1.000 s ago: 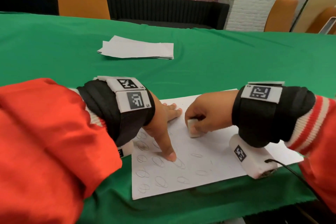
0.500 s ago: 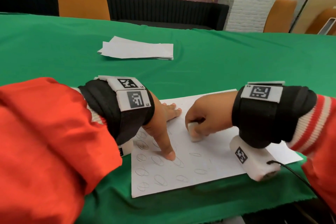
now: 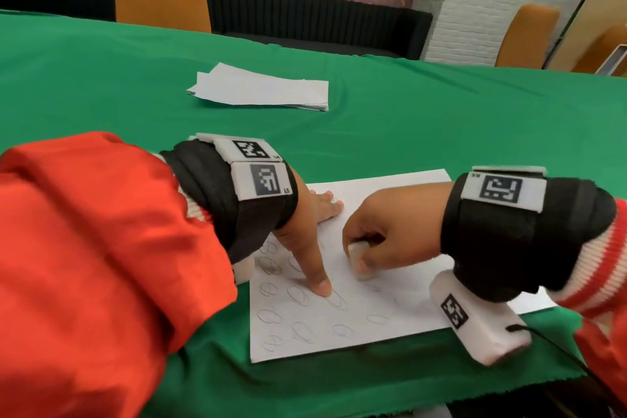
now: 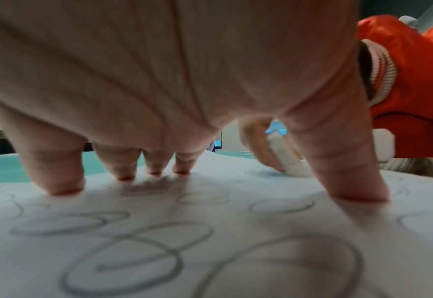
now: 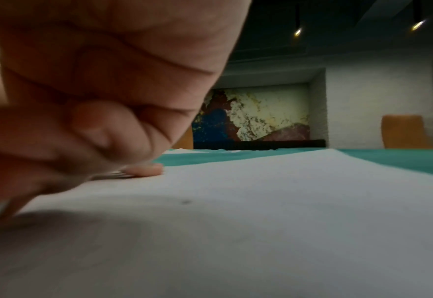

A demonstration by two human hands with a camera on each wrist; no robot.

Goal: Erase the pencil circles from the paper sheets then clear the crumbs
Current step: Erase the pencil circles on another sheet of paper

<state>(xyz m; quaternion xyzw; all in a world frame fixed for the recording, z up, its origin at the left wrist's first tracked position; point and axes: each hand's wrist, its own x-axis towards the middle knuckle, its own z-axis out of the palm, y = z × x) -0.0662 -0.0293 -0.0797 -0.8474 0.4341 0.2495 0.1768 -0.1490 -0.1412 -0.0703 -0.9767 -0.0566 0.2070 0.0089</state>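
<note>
The right hand [image 3: 390, 241] pinches the eraser [image 3: 359, 260] and has slid it toward 5 o'clock on the sheet [image 3: 390, 187] since a second ago — the circle there looks mostly gone, though blur hides the rest. The left hand [image 3: 305, 237] stays spread, fingertips [image 4: 64, 185] pressing the sheet. Circles [image 3: 298, 295] at 7 o'clock remain — much is left.

paper stack [image 3: 261, 90] behind sheet [image 3: 342, 322]

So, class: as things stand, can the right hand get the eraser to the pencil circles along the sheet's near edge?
Probably yes. The right hand grips the eraser on the sheet, and the near-edge circles lie uncovered; the left hand presses farther left.
</note>
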